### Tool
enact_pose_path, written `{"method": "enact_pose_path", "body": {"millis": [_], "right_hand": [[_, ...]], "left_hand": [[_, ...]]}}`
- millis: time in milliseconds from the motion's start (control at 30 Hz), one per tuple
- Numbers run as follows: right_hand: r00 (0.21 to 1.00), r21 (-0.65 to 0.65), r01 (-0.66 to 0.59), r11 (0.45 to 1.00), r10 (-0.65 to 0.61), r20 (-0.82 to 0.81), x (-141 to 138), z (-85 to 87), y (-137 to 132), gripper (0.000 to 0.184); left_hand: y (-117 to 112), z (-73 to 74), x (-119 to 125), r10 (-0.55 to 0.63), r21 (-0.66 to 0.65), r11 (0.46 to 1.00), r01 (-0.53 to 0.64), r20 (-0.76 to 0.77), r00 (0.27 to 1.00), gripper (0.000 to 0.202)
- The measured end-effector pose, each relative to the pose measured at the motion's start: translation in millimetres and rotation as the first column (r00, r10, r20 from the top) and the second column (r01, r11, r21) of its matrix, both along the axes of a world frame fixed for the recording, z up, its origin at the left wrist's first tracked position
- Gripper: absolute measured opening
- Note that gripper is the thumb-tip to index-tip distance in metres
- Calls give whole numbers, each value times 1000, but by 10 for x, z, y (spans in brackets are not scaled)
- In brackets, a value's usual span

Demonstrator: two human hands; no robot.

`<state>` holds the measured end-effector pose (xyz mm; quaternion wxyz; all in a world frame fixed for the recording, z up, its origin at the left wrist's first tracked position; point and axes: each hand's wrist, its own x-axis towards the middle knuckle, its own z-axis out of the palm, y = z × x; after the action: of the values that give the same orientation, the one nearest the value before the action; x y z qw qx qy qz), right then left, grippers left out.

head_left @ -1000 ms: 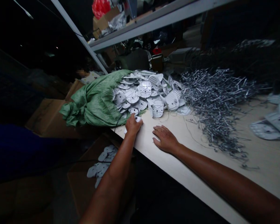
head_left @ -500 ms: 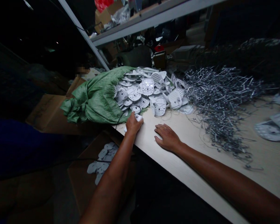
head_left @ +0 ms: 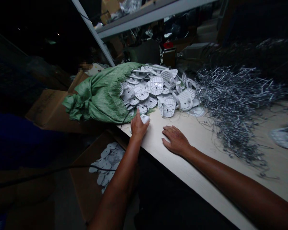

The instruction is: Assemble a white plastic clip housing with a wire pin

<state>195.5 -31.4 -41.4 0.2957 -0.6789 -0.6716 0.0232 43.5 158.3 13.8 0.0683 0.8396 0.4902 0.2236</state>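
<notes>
My left hand (head_left: 138,126) is closed around a white plastic plate (head_left: 145,118) at the table edge, with most of the plate hidden by my fingers. Just behind it lies a heap of white perforated plastic plates (head_left: 156,85), spilling from the open mouth of a green woven sack (head_left: 100,95). My right hand (head_left: 175,140) rests flat and open on the pale tabletop (head_left: 201,153), holding nothing. Its fingertips are a short way from the heap.
A large tangle of grey metal wire pieces (head_left: 235,102) covers the table to the right. Below the table edge, an open cardboard box (head_left: 86,182) holds white plates (head_left: 108,163). A metal shelf (head_left: 144,16) runs overhead, and a black cable (head_left: 125,118) crosses near my left hand.
The whole scene sits slightly further right and higher in the view. My left hand still grips the white plate, and my right hand stays flat on the table.
</notes>
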Motion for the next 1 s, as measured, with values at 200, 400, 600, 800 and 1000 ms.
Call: {"method": "enact_pose_path", "body": {"millis": [200, 400, 600, 800, 1000], "right_hand": [[1000, 10, 3, 1000, -3, 13, -4, -6, 7, 34], [1000, 7, 10, 1000, -10, -5, -4, -4, 5, 34], [1000, -22, 12, 1000, -12, 2, -3, 12, 5, 35], [1000, -24, 10, 1000, -11, -2, 1, 7, 7, 36], [1000, -20, 10, 1000, -10, -1, -8, 10, 4, 36]], "left_hand": [[162, -42, 200, 58, -81, 995, -65, -85, 995, 87], [194, -68, 203, 42, -70, 996, -48, -77, 996, 74], [214, -69, 185, 55, -68, 996, -60, -80, 995, 69], [235, -85, 185, 73, -79, 994, -80, -88, 993, 70], [227, -67, 187, 72, -85, 993, -79, -85, 994, 71]]}}
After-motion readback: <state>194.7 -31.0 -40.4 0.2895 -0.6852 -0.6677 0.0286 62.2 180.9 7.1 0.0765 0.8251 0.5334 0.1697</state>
